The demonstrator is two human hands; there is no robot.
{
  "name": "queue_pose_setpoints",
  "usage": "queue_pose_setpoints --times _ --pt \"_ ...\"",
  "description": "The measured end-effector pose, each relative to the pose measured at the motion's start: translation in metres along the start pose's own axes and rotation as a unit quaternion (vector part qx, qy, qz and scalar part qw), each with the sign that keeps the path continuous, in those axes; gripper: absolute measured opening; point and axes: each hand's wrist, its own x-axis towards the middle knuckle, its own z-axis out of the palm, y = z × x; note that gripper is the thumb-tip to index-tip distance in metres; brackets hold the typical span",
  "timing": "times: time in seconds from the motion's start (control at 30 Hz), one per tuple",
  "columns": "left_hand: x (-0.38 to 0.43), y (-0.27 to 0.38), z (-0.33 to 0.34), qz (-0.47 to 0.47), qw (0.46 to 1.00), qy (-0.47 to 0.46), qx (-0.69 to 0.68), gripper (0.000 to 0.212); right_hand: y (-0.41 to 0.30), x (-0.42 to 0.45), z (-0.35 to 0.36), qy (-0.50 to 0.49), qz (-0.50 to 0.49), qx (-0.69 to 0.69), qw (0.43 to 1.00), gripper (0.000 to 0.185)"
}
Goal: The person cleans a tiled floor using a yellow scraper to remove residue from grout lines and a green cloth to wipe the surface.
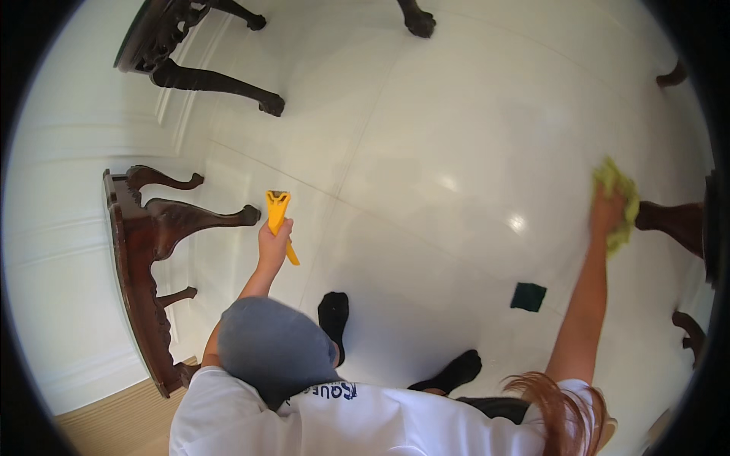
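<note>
My left hand (pixel 272 245) grips a yellow plastic blade scraper (pixel 278 210), its head pointing away from me above the glossy floor. Stretched far out to the right, my right hand (pixel 609 208) presses on a crumpled yellow-green cloth (pixel 619 182). The cloth is beside the foot of a dark wooden furniture leg (pixel 650 216); whether they touch I cannot tell. A dark green scouring pad (pixel 528 297) lies flat on the pale tiled floor (pixel 433 245), between my right foot and the outstretched arm.
On the left, a carved wooden side table (pixel 134 245) stands by the white panelled wall (pixel 57 228). Another carved piece (pixel 211 82) is at the upper left. A clawed leg (pixel 420 23) stands at the top. My feet in black socks (pixel 333 313) are on the floor.
</note>
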Motion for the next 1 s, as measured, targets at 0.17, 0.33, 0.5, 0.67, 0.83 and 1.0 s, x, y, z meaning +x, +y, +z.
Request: queue_pose_setpoints --times 0.17,0.33,0.5,0.67,0.83,1.0 --pt "-0.002 -0.030 -0.022 -0.043 0.996 -0.032 -0.072 0.012 0.004 0.023 0.019 -0.058 0.158 -0.075 0.983 0.060" --pt "0.007 -0.038 -0.044 -0.048 0.989 -0.041 -0.136 0.013 -0.229 0.031 0.044 -0.005 -0.036 0.016 0.999 0.058" --pt "0.004 -0.040 -0.072 -0.027 0.982 -0.008 -0.186 0.013 -0.502 -0.057 0.036 -0.135 -0.211 0.066 0.966 0.062" --pt "-0.001 -0.045 -0.080 -0.055 0.970 0.007 -0.238 0.013 -0.626 -0.165 -0.022 -0.346 -0.384 0.195 0.834 0.054" --pt "-0.001 -0.040 -0.074 -0.032 0.975 -0.024 -0.217 0.013 -0.593 -0.259 -0.050 -0.298 -0.498 0.210 0.787 0.053" --pt "-0.001 -0.033 -0.068 0.029 0.977 -0.049 -0.206 0.015 -0.489 -0.225 -0.057 -0.224 -0.395 0.186 0.872 0.057"
